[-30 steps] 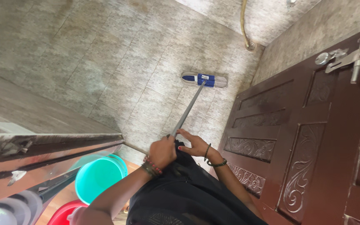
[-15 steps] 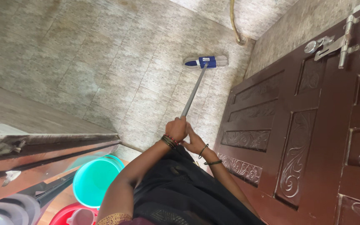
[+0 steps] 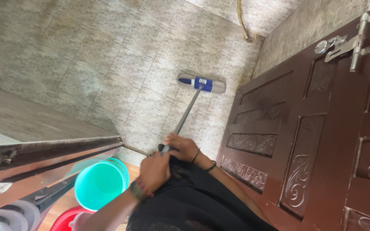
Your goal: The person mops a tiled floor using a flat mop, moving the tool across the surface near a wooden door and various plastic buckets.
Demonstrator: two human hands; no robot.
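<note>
Both hands grip the mop stick [image 3: 184, 117]: left hand [image 3: 154, 170] at 7 o'clock, right hand [image 3: 181, 146] higher, fingers wrapped tight.

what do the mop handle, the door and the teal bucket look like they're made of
Mop handle: probably metal, grey with a dull sheen. Door: looks like carved wood, glossy dark brown varnish, with raised scroll panels. Teal bucket: likely plastic, smooth, even colour, thin rim.
</note>
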